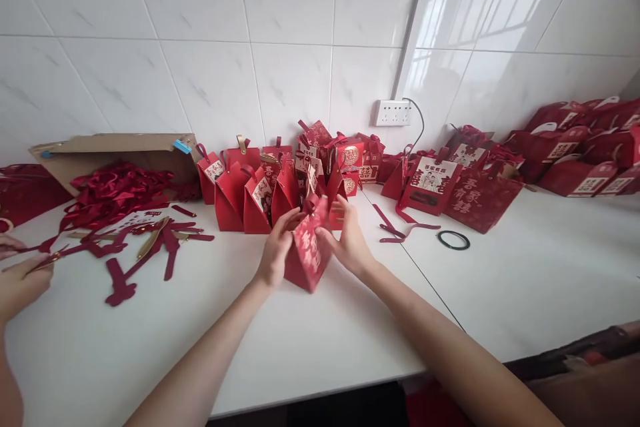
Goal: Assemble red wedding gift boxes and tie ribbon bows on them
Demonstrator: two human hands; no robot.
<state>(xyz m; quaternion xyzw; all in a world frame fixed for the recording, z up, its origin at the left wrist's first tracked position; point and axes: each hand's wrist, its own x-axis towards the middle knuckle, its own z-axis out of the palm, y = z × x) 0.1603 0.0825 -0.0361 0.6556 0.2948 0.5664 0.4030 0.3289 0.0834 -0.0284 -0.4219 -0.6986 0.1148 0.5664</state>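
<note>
Pinching a dark-red ribbon (49, 244), a co-worker's hand (25, 283) shows at far left, near a cardboard box (115, 145). Loose red straps (171, 257) lie next on the white table (310, 347). At centre, the person's left hand (277, 250) and right hand (350, 237) clasp a patterned gift box (310, 257) in front of red boxes (229, 203). Farther right lies a black ring (454, 248).

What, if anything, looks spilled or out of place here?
Crimson ribbons spill from the brown cardboard box at left, and flat maroon strips lie strewn before it, untidily. A black ring lies oddly to the right, matching nothing beside it.
</note>
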